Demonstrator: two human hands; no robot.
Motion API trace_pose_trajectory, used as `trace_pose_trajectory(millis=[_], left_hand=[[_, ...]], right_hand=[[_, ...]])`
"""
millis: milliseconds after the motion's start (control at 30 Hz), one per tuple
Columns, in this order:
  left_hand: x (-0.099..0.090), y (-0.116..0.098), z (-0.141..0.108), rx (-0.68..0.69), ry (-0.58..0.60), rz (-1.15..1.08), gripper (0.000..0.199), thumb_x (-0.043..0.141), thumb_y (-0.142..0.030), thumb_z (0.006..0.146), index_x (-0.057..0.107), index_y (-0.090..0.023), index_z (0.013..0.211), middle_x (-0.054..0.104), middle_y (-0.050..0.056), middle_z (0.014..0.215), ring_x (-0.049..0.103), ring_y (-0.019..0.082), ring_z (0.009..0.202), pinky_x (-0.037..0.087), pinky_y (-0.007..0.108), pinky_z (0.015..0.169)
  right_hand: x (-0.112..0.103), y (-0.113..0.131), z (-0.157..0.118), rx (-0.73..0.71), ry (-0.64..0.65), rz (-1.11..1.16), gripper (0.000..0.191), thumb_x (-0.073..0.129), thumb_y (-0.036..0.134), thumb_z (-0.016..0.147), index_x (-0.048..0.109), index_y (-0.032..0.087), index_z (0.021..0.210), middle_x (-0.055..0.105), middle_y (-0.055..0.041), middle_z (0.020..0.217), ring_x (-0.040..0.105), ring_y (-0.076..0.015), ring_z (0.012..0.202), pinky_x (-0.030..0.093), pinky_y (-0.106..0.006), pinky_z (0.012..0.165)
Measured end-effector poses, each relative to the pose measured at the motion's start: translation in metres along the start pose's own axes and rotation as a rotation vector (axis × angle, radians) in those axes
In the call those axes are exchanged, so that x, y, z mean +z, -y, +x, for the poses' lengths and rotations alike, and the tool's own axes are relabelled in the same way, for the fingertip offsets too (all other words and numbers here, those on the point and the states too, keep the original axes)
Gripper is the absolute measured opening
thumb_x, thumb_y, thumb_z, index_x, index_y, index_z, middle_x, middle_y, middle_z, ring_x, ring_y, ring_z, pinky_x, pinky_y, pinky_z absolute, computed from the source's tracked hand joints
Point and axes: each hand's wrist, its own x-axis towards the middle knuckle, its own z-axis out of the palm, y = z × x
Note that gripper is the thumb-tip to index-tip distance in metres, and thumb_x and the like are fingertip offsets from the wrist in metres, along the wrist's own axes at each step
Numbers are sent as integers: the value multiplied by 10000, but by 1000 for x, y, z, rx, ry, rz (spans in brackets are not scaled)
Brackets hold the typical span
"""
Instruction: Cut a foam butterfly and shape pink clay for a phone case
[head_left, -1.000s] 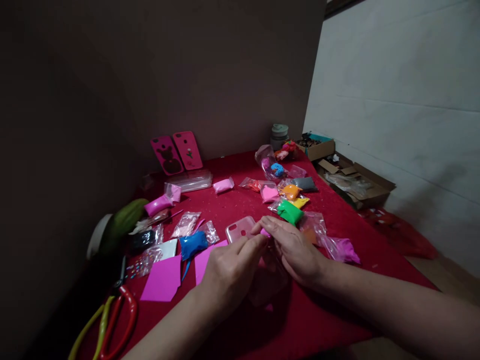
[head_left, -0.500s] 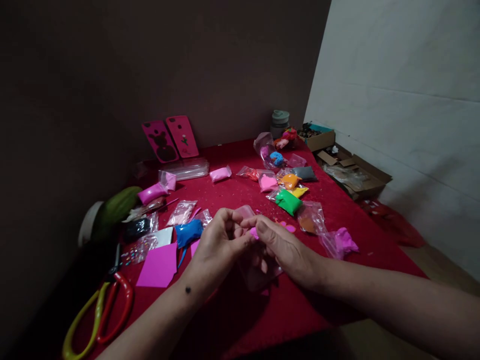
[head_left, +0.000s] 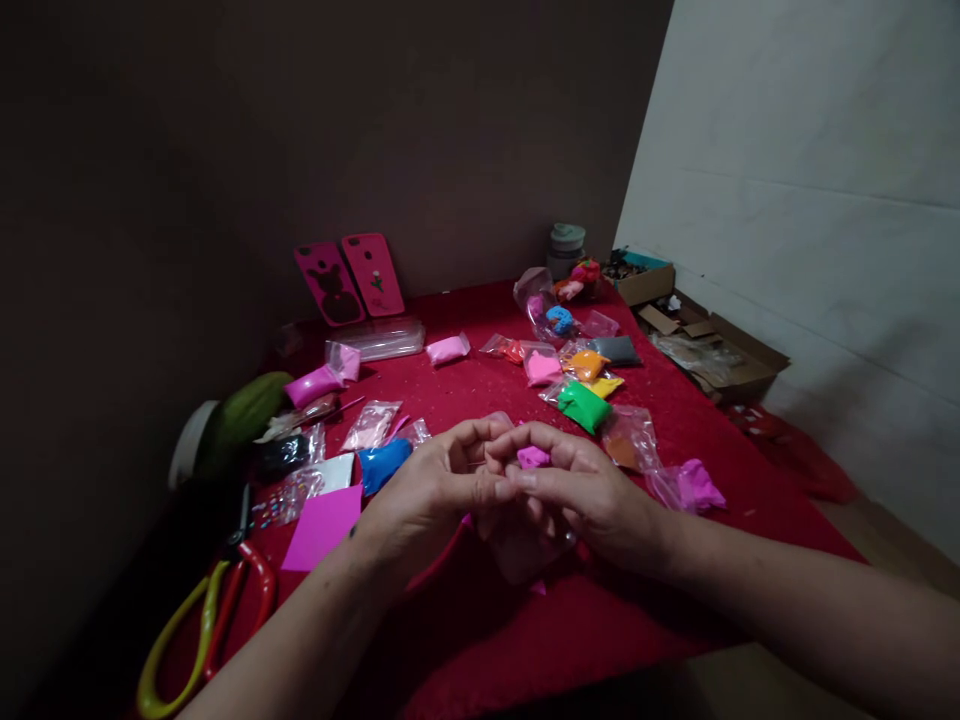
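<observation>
My left hand point(head_left: 442, 490) and my right hand point(head_left: 589, 490) meet over the red cloth, thumb tips touching and fingers curled. A lump of pink clay point(head_left: 532, 457) shows between the thumb and fingers of my right hand. Whatever my left fingertips pinch is too small to make out. Below both hands lies a clear phone case point(head_left: 525, 560), partly covered by them. A blue clay packet point(head_left: 384, 464) is left of my left hand, and a green packet point(head_left: 583, 406) lies beyond my right hand.
Scissors point(head_left: 240, 580) and a magenta sheet point(head_left: 322, 528) are at the left. Two pink phone cases point(head_left: 373, 275) lean on the back wall. More clay packets, such as an orange one point(head_left: 586, 364), lie farther back. Cardboard boxes point(head_left: 742, 350) stand beyond the cloth's right side.
My hands have shifted their grip, with the thumbs now tip to tip. More of the pink clay shows at my right fingers. The whole view has shifted slightly.
</observation>
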Motion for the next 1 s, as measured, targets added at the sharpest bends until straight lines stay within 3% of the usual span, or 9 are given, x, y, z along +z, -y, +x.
trace_pose_trajectory(millis=[167,267,400,500,600,733,900,1000], left_hand=[[-4,3,1,45,-44,-54,388,828,-168,658,647,-150,1002,631,-21,722,559,66,489,446,173,443],[-4,5,2,63,-40,-51,286,805,-175,688,668,-139,937,587,-45,647,485,39,403,411,169,396],[-1,5,1,104,-55,-50,246,758,-146,725,683,-162,958,627,-25,721,527,42,479,449,165,461],[1,5,1,143,-69,-47,122,718,-123,728,682,-160,839,607,-33,631,533,54,481,453,170,479],[1,6,1,149,-70,-36,34,693,-160,749,661,-157,761,547,-43,517,497,71,420,428,184,428],[1,9,1,130,-81,-7,95,722,-208,765,686,-147,829,562,-39,589,496,53,429,409,172,424],[1,10,1,127,-102,57,140,722,-257,790,708,-135,858,587,-20,672,493,41,445,405,171,430],[2,12,0,160,-126,117,167,680,-300,832,702,-135,851,595,-10,705,484,43,458,387,173,427]], right_hand=[[1,-4,4,23,-13,234,407,665,543,829,511,168,802,397,79,540,318,-24,394,252,-114,352],[2,-4,6,51,15,295,441,619,590,855,470,180,784,302,108,482,240,-19,355,224,-104,322],[1,-3,9,67,-55,309,338,648,500,862,509,195,900,419,92,524,318,-37,363,274,-115,313],[-1,-2,11,62,-112,325,325,725,414,804,539,182,934,526,64,610,353,-30,376,288,-121,318],[-2,-1,11,77,-122,372,373,759,456,767,542,158,824,452,79,537,293,-10,373,246,-106,327],[-2,-1,9,65,-104,380,463,694,589,779,520,163,731,312,102,426,223,-21,337,243,-131,312],[-4,0,12,84,-120,380,337,740,385,771,557,173,959,459,86,525,256,-13,353,227,-116,328],[-6,1,14,62,-158,370,354,758,348,747,547,171,968,506,75,562,263,-11,348,222,-121,320]])
